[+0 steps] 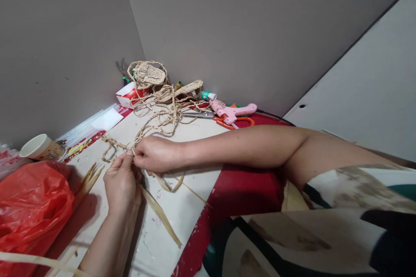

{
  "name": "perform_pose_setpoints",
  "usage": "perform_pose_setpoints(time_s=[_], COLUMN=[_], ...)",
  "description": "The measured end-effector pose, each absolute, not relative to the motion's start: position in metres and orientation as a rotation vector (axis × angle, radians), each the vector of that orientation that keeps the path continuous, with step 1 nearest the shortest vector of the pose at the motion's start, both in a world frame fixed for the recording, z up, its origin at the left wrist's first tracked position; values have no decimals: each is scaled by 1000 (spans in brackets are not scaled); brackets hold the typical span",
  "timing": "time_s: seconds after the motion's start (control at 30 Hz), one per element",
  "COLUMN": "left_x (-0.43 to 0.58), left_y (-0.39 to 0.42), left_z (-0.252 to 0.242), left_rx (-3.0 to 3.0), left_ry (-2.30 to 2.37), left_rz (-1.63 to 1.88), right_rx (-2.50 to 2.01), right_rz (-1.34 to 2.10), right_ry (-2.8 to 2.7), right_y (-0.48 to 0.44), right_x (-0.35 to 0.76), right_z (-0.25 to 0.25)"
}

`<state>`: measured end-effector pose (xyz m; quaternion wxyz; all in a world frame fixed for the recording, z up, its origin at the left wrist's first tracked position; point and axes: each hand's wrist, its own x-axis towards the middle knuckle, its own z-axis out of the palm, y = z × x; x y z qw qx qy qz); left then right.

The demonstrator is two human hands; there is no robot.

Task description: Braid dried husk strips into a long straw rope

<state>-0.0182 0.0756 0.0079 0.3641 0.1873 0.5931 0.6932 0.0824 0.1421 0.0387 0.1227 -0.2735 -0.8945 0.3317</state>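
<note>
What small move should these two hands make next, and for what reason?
Perhaps the right hand should add a twist: the left hand pinches beside it at the braided cord, while a loose, flat straw-coloured strip extends below, unbraided.

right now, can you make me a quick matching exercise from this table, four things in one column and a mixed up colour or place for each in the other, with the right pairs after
Things:
1. braided cord
2. glue gun
3. scissors
4. plastic bag

Descriptions:
A. orange handles
B. red, at the picture's left edge
C. tan, leading to the left hand and right hand
D. pink

Pairs: 1-C, 2-D, 3-A, 4-B
</note>
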Motion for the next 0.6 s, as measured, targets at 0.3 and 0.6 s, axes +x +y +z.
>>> perform_pose_setpoints(time_s=[0.3,0.6], left_x=[-21,-26], left_y=[74,76], left_z=[9,16], left_rx=[413,449], left_ry=[1498,1373], left_rz=[1740,1701], right_rx=[-710,-678], right_rz=[371,560], right_ry=[-2862,-2582], right_y=[125,136], right_x=[81,102], right_z=[35,74])
